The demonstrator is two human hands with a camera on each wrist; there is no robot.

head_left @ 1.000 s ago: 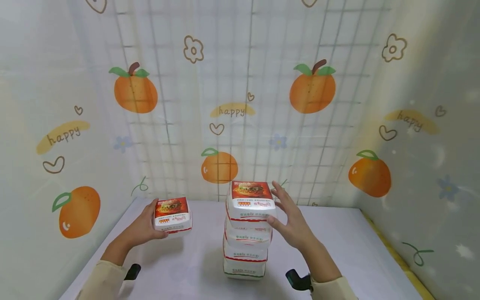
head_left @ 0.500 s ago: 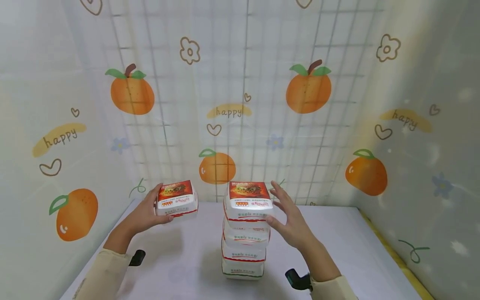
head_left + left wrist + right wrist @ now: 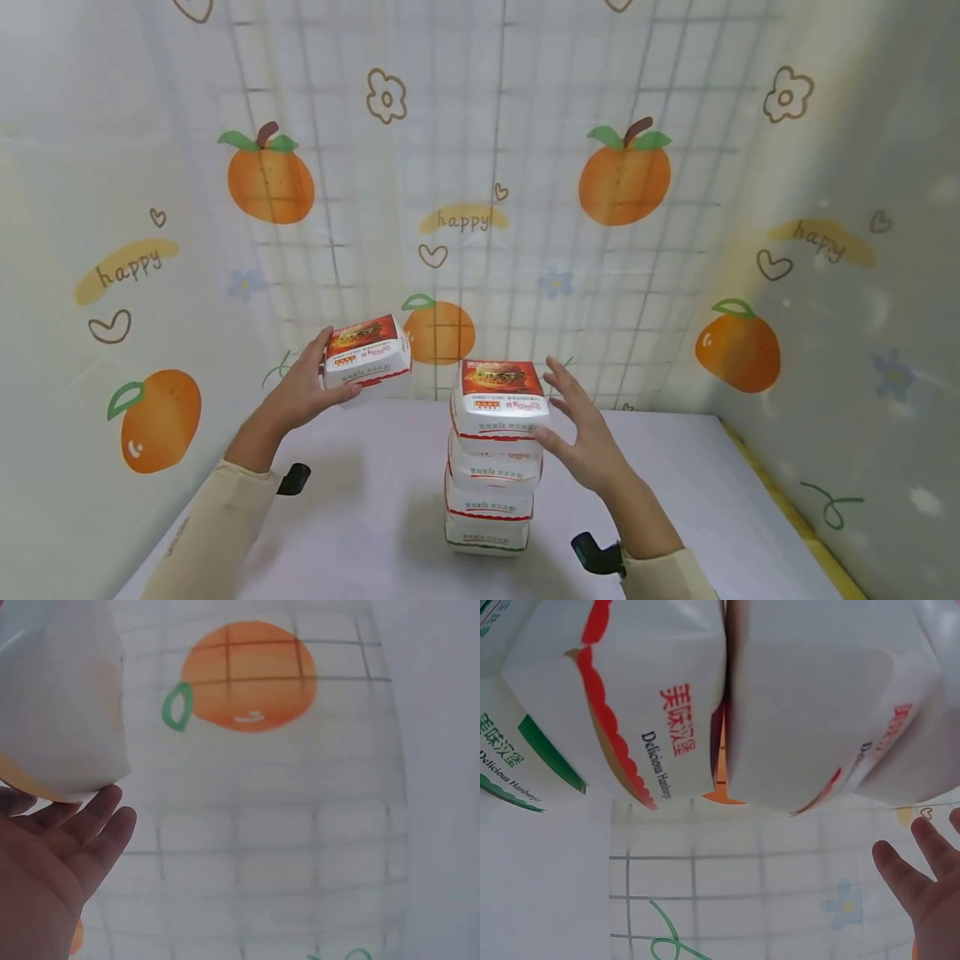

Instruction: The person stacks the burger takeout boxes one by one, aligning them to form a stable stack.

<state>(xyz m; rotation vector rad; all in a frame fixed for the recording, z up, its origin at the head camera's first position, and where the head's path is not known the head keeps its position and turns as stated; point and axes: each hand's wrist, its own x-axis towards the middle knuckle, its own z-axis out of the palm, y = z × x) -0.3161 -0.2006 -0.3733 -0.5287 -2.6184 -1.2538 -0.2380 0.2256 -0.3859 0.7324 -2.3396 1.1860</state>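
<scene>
In the head view my left hand (image 3: 303,382) grips a white burger box (image 3: 367,352) with a red burger picture on its lid. Its thumb lies along the front and the fingers are at the left side. The box is raised over the table and tilted. In the left wrist view, fingertips (image 3: 112,796) support the edge of this box (image 3: 64,705). A stack of several like boxes (image 3: 491,504) stands at the middle. Beside its top box (image 3: 501,404), my right hand (image 3: 588,450) has its fingers spread and the thumb tip right at the front corner.
The boxes stand on a pale table (image 3: 622,492), slightly offset from each other. Behind hangs a white curtain (image 3: 525,108) printed with oranges, and it continues down both sides. A yellow strip (image 3: 795,517) runs along the table's right edge.
My left hand has raised its burger box from low over the table to about the stack's top, moving slightly right and tilting it. The right hand and the stack stay in place.
</scene>
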